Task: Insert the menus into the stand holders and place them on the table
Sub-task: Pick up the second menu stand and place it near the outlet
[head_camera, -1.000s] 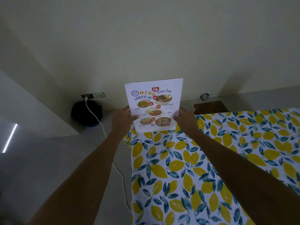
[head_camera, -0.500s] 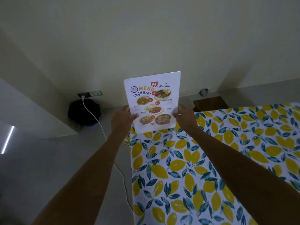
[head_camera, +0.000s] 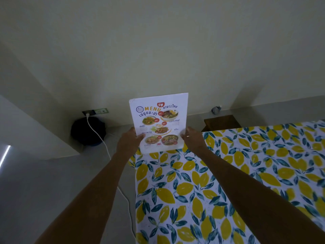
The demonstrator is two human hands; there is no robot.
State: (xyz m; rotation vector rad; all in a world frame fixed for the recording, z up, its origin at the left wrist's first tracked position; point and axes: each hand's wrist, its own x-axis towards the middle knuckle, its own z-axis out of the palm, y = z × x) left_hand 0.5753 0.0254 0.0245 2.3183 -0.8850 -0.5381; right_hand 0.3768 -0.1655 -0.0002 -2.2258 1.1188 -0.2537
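A white menu sheet [head_camera: 159,120] with food photos stands upright at the far left corner of the table [head_camera: 228,182], which wears a lemon-print cloth. My left hand [head_camera: 127,140] grips the menu's lower left edge. My right hand [head_camera: 192,140] grips its lower right edge. The menu's bottom edge sits at the cloth; whether a clear stand holder surrounds it I cannot tell.
A white cable [head_camera: 109,155] runs from a wall socket [head_camera: 95,111] down across the grey floor beside the table's left edge. A dark round object [head_camera: 86,132] sits under the socket. A brown wooden piece [head_camera: 221,122] and a small bottle [head_camera: 216,109] lie behind the table.
Both hands stay on the menu's lower edges. The view has shifted slightly and the menu now stands a little straighter at the table corner.
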